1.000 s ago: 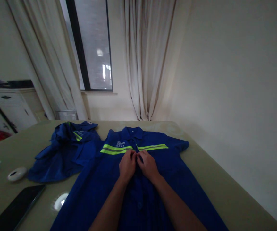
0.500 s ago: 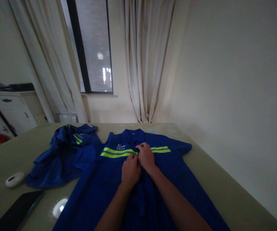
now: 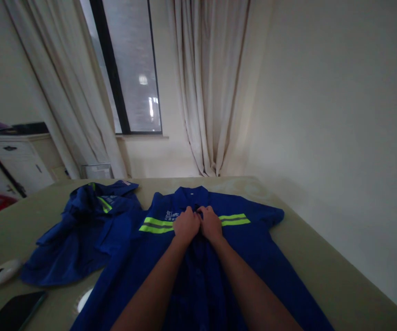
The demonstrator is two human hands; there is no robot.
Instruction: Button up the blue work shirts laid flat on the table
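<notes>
A blue work shirt with yellow-green and grey reflective bands lies spread on the table, its collar at the far side. At the chest, just below the collar, my left hand is closed with its fingertips pinching the front placket. Right beside it my right hand pinches the same front edge, and the fingertips of both hands nearly meet. What exactly sits between the fingers, fabric or a button, is hidden. White lettering on the shirt's chest shows left of my left hand.
A second blue shirt lies crumpled on the left of the table. Near it are a white rounded object and a dark phone. Another white object is partly covered by the spread shirt. A wall rises along the right edge.
My left hand has moved up the placket to the level of my right hand. The right hand's fingers have curled in more. The camera view has shifted slightly.
</notes>
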